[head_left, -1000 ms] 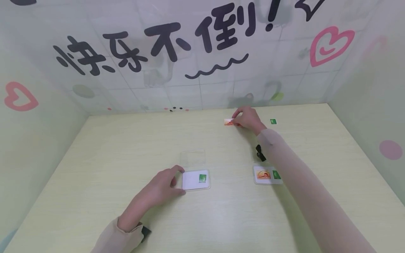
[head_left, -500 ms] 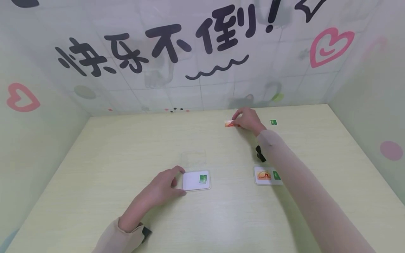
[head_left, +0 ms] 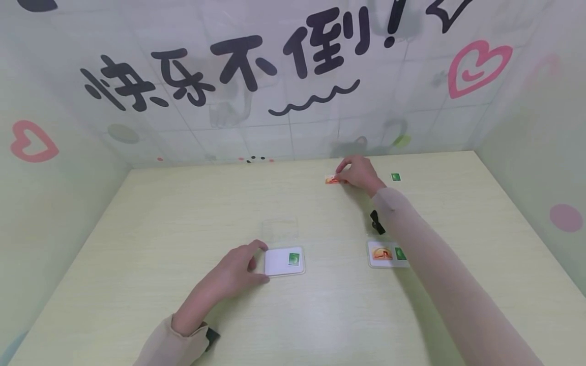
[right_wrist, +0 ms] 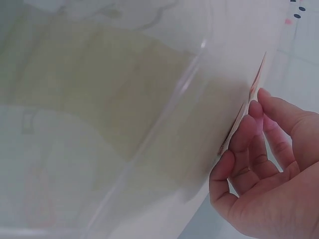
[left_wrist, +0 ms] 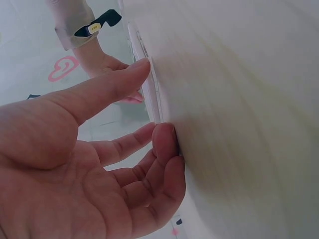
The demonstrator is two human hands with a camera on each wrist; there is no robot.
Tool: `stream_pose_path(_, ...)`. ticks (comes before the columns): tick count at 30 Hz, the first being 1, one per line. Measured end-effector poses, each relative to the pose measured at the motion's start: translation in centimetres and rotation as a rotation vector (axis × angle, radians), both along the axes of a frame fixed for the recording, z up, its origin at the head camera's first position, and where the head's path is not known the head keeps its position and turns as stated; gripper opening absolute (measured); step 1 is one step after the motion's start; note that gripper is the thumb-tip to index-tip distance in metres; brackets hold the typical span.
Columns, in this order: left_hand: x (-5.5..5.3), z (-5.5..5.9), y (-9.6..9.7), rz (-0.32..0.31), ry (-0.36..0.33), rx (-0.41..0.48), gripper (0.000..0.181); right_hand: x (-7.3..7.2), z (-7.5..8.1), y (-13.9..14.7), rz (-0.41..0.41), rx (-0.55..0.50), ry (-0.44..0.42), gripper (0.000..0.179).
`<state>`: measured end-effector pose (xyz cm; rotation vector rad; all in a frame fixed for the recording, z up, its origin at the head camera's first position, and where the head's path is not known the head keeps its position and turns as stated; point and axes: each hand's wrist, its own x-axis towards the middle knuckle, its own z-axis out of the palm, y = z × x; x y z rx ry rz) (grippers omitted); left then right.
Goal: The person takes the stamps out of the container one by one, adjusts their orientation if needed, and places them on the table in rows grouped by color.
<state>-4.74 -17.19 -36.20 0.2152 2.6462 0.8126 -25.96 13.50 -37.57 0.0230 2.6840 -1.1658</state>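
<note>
My left hand [head_left: 238, 269] holds the left end of a shallow clear case [head_left: 302, 270], thumb at its near edge and index finger at its far edge. A white card [head_left: 276, 261] lies in that case, with a green stamp [head_left: 294, 259] on its right part. At the back of the table, my right hand [head_left: 359, 173] pinches at an orange picture stamp [head_left: 331, 179], partly hidden by the fingertips. In the right wrist view two thin stamps show edge-on at the fingers, the farther stamp [right_wrist: 257, 77] and the nearer stamp [right_wrist: 232, 130].
Another cased white card [head_left: 381, 264], bearing an orange stamp [head_left: 382, 253] and a green stamp [head_left: 400, 253], lies partly under the right sleeve. A loose green stamp [head_left: 396, 177] lies at the back right. A clear lid [head_left: 280, 230] sits beyond the left case. A wall [head_left: 293, 127] borders the table's back.
</note>
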Motion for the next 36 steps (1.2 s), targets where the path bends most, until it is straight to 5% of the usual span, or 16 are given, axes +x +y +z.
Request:
stream_pose_path(23, 0.0, -0.1, -0.2, -0.018, 0.011, 0.016, 0.058, 0.3, 1.6, -0.1, 0.029, -0.001, 0.03, 0.023)
stream_pose_path(36, 0.0, 0.0, -0.1, -0.02, 0.01, 0.007, 0.058, 1.9, 1.9, -0.6, 0.113, -0.002, 0.046, 0.026)
